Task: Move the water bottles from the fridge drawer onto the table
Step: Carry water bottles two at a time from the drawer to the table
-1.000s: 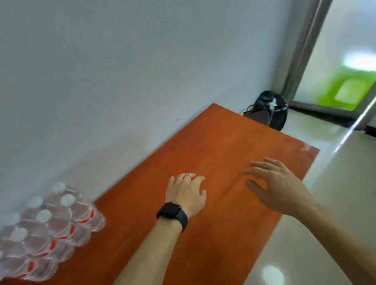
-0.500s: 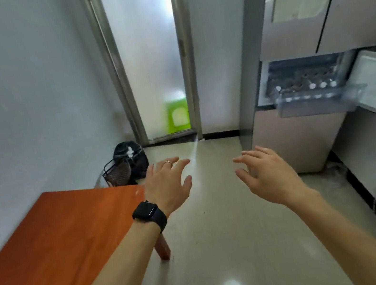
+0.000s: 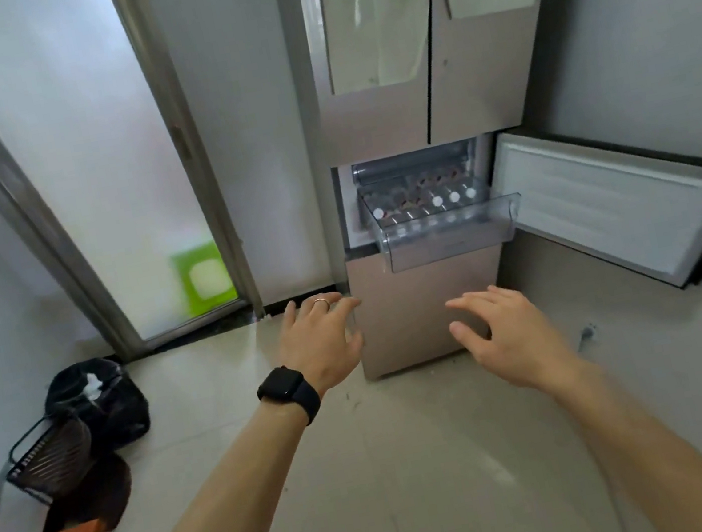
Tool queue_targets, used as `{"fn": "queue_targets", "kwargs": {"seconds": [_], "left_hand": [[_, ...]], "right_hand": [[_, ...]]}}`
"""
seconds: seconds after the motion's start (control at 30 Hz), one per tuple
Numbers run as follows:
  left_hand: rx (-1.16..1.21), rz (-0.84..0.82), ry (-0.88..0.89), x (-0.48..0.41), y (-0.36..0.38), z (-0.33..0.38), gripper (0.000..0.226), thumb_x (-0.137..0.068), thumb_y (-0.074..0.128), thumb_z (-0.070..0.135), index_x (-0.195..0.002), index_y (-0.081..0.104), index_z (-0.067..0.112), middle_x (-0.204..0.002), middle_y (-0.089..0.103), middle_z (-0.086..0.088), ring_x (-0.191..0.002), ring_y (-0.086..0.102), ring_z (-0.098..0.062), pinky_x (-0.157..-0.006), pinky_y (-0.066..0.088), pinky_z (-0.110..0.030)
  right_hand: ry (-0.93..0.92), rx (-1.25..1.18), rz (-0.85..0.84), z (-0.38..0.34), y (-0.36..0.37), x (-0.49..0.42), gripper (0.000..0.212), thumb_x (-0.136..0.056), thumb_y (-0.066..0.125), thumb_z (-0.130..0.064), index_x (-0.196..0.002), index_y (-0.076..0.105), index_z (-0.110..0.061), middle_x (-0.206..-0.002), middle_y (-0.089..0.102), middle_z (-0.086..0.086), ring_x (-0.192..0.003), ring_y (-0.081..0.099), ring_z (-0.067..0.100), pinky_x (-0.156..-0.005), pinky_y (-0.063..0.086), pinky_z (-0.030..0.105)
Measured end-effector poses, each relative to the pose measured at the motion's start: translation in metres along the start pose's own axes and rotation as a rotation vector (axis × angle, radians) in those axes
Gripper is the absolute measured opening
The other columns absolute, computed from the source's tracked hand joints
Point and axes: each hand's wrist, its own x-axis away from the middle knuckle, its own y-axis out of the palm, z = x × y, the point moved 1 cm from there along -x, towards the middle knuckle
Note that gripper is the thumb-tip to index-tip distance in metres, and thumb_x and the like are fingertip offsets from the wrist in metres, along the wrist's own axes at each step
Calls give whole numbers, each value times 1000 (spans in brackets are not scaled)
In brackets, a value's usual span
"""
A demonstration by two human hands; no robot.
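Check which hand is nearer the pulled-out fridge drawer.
Right. The right hand hangs open below the fridge drawer, roughly in line with it; the left hand is below and off to its left. Neither touches it.

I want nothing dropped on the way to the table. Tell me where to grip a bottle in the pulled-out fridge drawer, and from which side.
Grip the neck just under the white cap, coming from above. The water bottles stand upright and close together in the drawer, and its clear front wall covers their bodies, so probably only the tops are free.
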Motion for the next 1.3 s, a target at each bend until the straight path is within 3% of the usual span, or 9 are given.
{"fn": "queue_targets", "kwargs": {"seconds": [0.37, 0.47, 0.63, 0.9, 1.3], "left_hand": [[42, -43, 143, -214, 42, 64, 52, -96, 52, 42, -147, 43, 36, -153, 44, 1, -143, 34, -20, -120, 16, -45], [40, -67, 154, -260, 62, 74, 53, -96, 51, 43, -148, 41, 37, -154, 42, 1, -144, 34, -21, -121, 17, -47], [37, -95, 123, -342, 96, 91, 51, -98, 50, 44, -148, 41, 37, -154, 42, 1, -143, 35, -20, -120, 17, -46], [85, -158, -21, -448, 140, 115, 51, -97, 51, 44, -147, 43, 36, -150, 46, 1, -139, 40, -23, -118, 25, -45], [184, -293, -135, -575, 223, 129, 49, -94, 52, 39, -143, 49, 32, -143, 53, -1, -130, 46, -27, -108, 38, -44]], "right_hand": [[108, -7, 20, 119, -24, -154, 48, -96, 42, -56, -137, 56, -36, -146, 53, -10, -144, 36, 20, -121, 26, 40], [128, -16, 7, 147, -22, -193, 43, -99, 47, -49, -139, 55, -35, -148, 51, -10, -145, 33, 20, -121, 24, 40], [126, -87, -30, 199, -9, -268, 44, -100, 48, -47, -142, 53, -35, -150, 48, -11, -147, 29, 19, -121, 24, 37], [67, -240, -95, 270, -2, -381, 42, -98, 50, -49, -138, 55, -38, -144, 52, -17, -139, 38, 10, -114, 35, 36], [17, -200, -220, 341, 40, -526, 38, -99, 54, -42, -134, 61, -29, -137, 59, -8, -129, 49, 16, -107, 41, 34]]}}
